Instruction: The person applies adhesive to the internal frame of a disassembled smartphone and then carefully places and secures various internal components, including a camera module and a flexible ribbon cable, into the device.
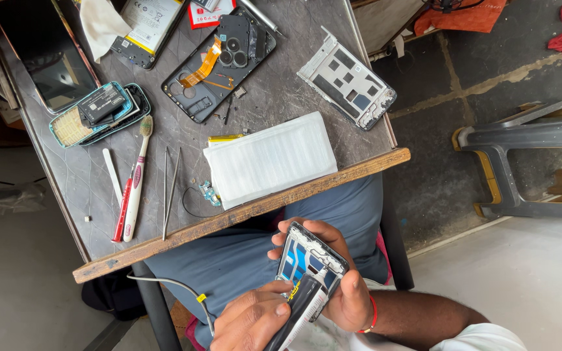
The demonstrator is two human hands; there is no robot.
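A small grey work table [294, 71] with a wooden front edge stands over a dark tiled floor, a grey plastic stool [528, 156] at 3 o'clock. Below the table edge, at 6 o'clock and over the lap, the right hand [343, 273] cradles an opened phone frame [310, 263] from beneath, its inner side tilted up towards the camera, probably so the interior stays in view. The left hand [252, 318] is closed around a dark tube-shaped tool [300, 309], whose tip rests against the frame's lower end; both hands are clamped on their objects and close together. Loose parts lie on the table within reach: a black rear cover with camera rings and an orange flex cable [219, 62] at 12 o'clock, a silver mid-frame [346, 78] at 1 o'clock, a white padded pouch [271, 159] near the front edge, and tweezers [170, 188], a red-and-white toothbrush [134, 182] and a white pry stick [112, 175] at 9 o'clock. A teal phone shell holding a battery [99, 110] sits at 10 o'clock.
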